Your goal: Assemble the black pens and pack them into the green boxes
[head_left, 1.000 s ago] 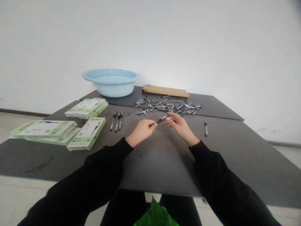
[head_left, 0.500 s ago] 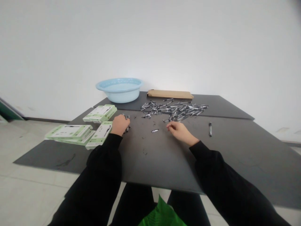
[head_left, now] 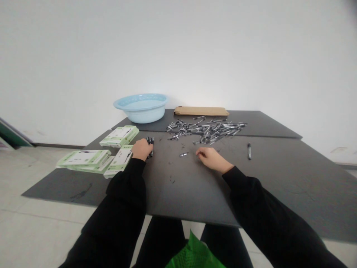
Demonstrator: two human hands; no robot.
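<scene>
My left hand point(head_left: 141, 149) is closed around a few dark pens point(head_left: 152, 141), their ends showing past the fingers on the right side. It rests low over the table beside the green-and-white boxes. To the right, my right hand point(head_left: 212, 158) hovers just above the tabletop with its fingers curled together. Whatever they may hold is hidden. Between the hands lies a short clear-and-black pen part point(head_left: 183, 154). Beyond my right hand spreads a loose pile of pens point(head_left: 220, 130), and smaller pen parts point(head_left: 178, 128) lie at its left.
A light-blue basin point(head_left: 145, 115) stands at the back left of the dark table point(head_left: 189, 197). Flat cardboard point(head_left: 201, 111) lies along the far edge. Green-and-white pen boxes point(head_left: 86, 158) are stacked at the left. One single pen point(head_left: 249, 151) lies apart on the right.
My right hand has shifted slightly left. More of the pens at my left hand show now, and they stand more together. The view has tilted a little.
</scene>
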